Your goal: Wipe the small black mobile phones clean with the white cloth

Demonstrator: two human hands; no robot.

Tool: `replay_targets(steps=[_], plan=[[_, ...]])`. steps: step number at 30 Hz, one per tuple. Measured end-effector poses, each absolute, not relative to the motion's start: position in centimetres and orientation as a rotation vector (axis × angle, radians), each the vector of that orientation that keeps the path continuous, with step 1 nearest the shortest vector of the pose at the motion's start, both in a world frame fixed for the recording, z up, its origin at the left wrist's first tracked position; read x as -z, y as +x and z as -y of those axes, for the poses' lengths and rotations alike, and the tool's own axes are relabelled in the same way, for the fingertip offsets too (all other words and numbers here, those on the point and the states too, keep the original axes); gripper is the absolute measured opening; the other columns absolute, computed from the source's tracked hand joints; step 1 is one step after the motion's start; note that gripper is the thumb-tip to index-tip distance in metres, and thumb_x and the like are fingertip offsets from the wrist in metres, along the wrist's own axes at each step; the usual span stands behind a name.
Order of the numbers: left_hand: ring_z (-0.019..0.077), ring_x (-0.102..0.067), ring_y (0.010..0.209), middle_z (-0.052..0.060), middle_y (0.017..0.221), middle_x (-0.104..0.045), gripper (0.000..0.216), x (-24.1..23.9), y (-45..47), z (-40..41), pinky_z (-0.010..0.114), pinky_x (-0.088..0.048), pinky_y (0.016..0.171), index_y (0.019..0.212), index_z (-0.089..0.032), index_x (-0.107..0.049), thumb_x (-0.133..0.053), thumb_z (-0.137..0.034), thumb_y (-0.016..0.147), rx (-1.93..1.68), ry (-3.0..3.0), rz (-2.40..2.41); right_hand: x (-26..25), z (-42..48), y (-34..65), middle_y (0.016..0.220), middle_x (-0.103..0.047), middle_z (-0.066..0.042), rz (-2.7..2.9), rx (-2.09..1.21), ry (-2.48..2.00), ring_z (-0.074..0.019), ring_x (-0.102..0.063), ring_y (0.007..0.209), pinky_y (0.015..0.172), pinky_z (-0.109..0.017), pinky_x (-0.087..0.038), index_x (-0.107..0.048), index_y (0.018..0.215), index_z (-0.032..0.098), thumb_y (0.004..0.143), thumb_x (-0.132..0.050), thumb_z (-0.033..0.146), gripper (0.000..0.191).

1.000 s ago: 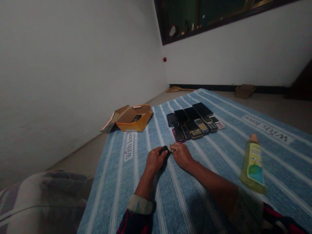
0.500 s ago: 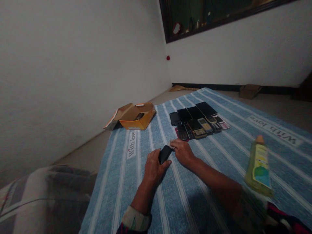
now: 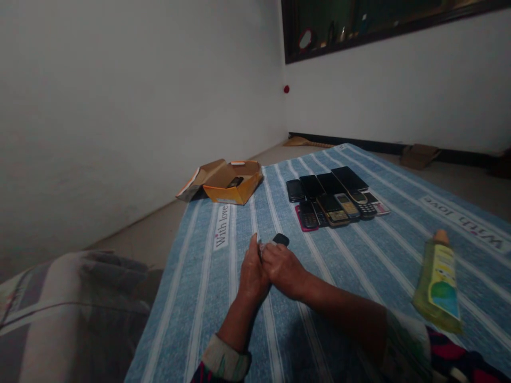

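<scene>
My left hand (image 3: 254, 274) grips a black mobile phone (image 3: 281, 239) above the striped cloth cover. Only the phone's far end shows; the rest is hidden by my right hand (image 3: 284, 270). That hand lies closed across the phone and touches my left hand. A small whitish scrap, like a cloth or tissue (image 3: 262, 247), peeks out at its fingertips. Beyond my hands, several keypad phones (image 3: 334, 210) lie in a front row, with dark flat touchscreen phones (image 3: 332, 182) behind them.
An open orange cardboard box (image 3: 239, 192) with a dark phone (image 3: 235, 182) inside stands at the far left of the blue striped cover (image 3: 191, 298). A bottle of yellow-green liquid (image 3: 439, 287) lies at the right. Grey fabric (image 3: 75, 308) is at the lower left.
My right hand has moved from the phone's far end back over it, toward my left hand, and now hides most of it. The view has shifted slightly left.
</scene>
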State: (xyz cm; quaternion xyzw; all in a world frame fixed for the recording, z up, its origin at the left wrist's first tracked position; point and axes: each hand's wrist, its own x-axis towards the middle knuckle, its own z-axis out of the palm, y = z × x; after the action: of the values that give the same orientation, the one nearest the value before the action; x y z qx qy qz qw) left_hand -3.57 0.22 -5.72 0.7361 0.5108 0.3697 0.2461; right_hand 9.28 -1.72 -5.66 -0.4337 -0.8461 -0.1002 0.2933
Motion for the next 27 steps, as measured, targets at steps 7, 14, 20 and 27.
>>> replay_targets(steps=[7, 14, 20, 27], plan=[[0.0253, -0.064, 0.111, 0.014, 0.130, -0.060, 0.089, 5.2, -3.2, 0.2, 0.045, -0.050, 0.099, 0.150, -0.017, -0.026, -0.067, -0.031, 0.073, -0.939, 1.952, -1.434, 5.0, 1.5, 11.3, 0.103, -0.069, -0.011, 2.281, 0.143, -1.204, -0.0231, -0.059, 0.104, 0.085, -0.037, -0.048, -0.068, 0.103, 0.014, 0.097, -0.051, 0.011, 0.018], [0.0241, -0.065, 0.106, 0.012, 0.128, -0.060, 0.101, 3.6, -2.4, 0.7, 0.043, -0.052, 0.095, 0.148, -0.019, -0.029, -0.079, -0.020, 0.059, -0.866, 1.874, -1.519, 5.2, 0.1, 14.7, 0.119, -0.068, -0.014, 2.058, -0.034, -1.548, -0.0223, -0.061, 0.112, 0.093, -0.034, -0.050, -0.068, 0.112, 0.013, 0.089, -0.048, -0.001, 0.033], [0.0240, -0.066, 0.104, 0.014, 0.132, -0.058, 0.094, 4.7, -2.9, 0.4, 0.043, -0.053, 0.093, 0.148, -0.019, -0.028, -0.073, -0.028, 0.067, -0.914, 1.961, -1.455, 5.0, 2.1, 12.7, 0.115, -0.069, -0.011, 2.120, 0.042, -1.229, -0.0208, -0.061, 0.111, 0.093, -0.032, -0.050, -0.068, 0.111, 0.015, 0.093, -0.047, 0.004, 0.030], [0.0262, -0.064, 0.110, 0.015, 0.133, -0.058, 0.097, 4.8, -2.9, 0.5, 0.044, -0.052, 0.096, 0.150, -0.017, -0.024, -0.073, -0.028, 0.067, -0.913, 1.961, -1.446, 4.1, 0.2, 12.4, 0.103, -0.069, -0.011, 2.314, 0.061, -1.295, -0.0221, -0.061, 0.103, 0.086, -0.033, -0.048, -0.068, 0.105, 0.015, 0.097, -0.051, 0.014, 0.019]])
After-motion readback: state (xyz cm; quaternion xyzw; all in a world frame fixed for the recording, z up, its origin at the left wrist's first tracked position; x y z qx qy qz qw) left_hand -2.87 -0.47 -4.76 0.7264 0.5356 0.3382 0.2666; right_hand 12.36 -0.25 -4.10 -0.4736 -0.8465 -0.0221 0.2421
